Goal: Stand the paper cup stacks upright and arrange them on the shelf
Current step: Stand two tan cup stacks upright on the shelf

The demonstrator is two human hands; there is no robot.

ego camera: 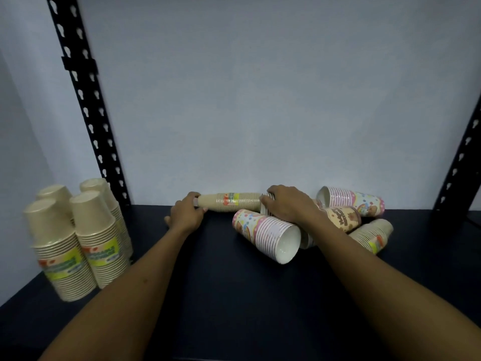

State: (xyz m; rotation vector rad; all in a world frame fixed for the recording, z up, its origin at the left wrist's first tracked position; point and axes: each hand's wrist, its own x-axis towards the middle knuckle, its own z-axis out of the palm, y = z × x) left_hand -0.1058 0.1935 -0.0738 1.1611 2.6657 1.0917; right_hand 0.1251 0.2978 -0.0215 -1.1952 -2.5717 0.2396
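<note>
Four beige paper cup stacks (78,246) stand rim-down at shelf (234,295) left, beside black perforated post (86,100). Right side: pile of lying stacks w/ pink cartoon print stack (268,234) in front, mouth toward camera, another pink one (354,201) at back, a brown printed one (343,217) & beige one (372,237) under right forearm. Both arms stretched fwd. Left hand (187,214) grips narrow end, right hand (286,204) curls over wide end of long beige stack (230,202) lying sideways near back wall (260,100). Ribbed rims, matte dark shelf

Beige cup stacks (78,246), pink cartoon-print stacks (265,234), black shelf (234,295).
</note>
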